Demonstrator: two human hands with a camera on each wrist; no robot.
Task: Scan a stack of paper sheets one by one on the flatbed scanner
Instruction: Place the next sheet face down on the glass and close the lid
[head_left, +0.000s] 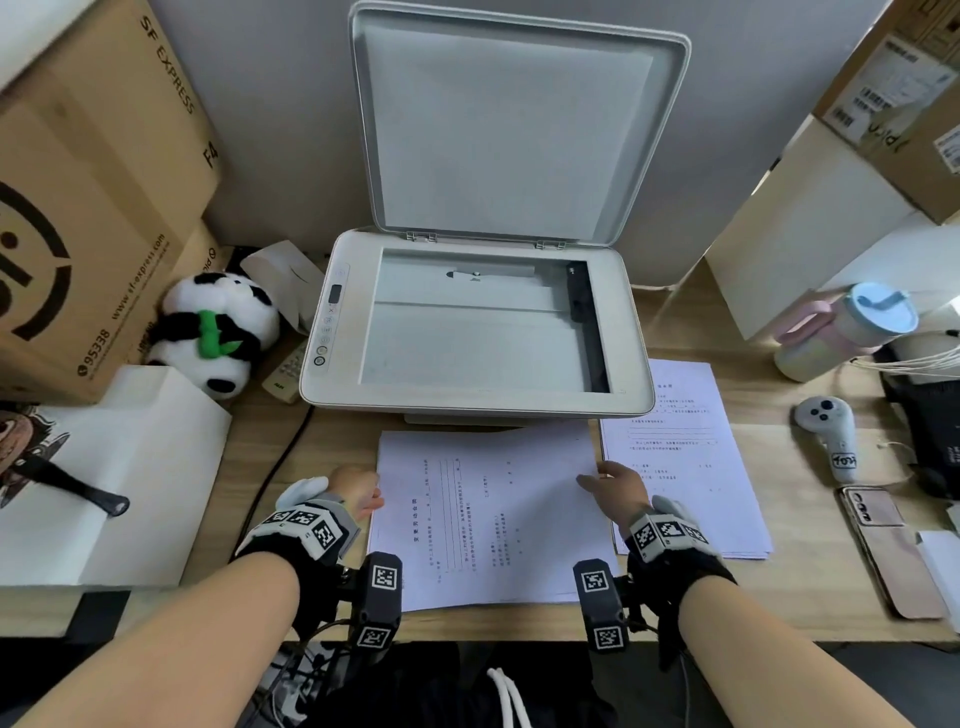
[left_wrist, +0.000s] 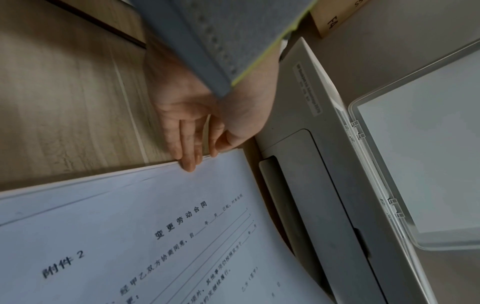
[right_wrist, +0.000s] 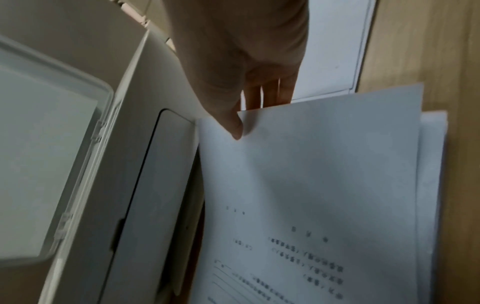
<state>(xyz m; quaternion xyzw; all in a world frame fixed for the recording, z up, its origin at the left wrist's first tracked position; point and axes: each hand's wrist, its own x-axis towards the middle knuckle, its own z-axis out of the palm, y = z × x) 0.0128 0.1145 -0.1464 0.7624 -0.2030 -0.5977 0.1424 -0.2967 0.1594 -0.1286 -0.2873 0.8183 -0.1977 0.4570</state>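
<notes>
Fingers of the right hand (head_left: 621, 488) are pinched on the right edge of the top sheet (head_left: 493, 519), thumb (right_wrist: 235, 125) on its printed face and the other fingers tucked beneath, so that corner rides a little above the stack (right_wrist: 432, 164) under it. On the opposite side the left hand (head_left: 358, 496) lies with its fingers (left_wrist: 189, 152) nearly straight, their tips on the stack's left edge and gripping nothing, which looks like steadying while the page is peeled off. Trouble could come, as I judge it, from a second page clinging to the lifted one, since only a single corner is separated and the sheets lie tight together; a double pick would spoil the one-by-one order. A one-sided pull might also crease the page or drag the pile askew if the left fingertips ease off too soon. Just beyond the stack sits the flatbed scanner (head_left: 332, 384), lid (head_left: 519, 130) propped fully open and glass (head_left: 467, 343) bare, so nothing is loaded yet. The stack lies on the wooden desk (head_left: 270, 441) between the two hands, right in front of the scanner's near edge. A second pile of printed sheets (head_left: 685, 457) rests beside the right hand, partly under the scanner's corner; whether those are finished pages I cannot tell.
</notes>
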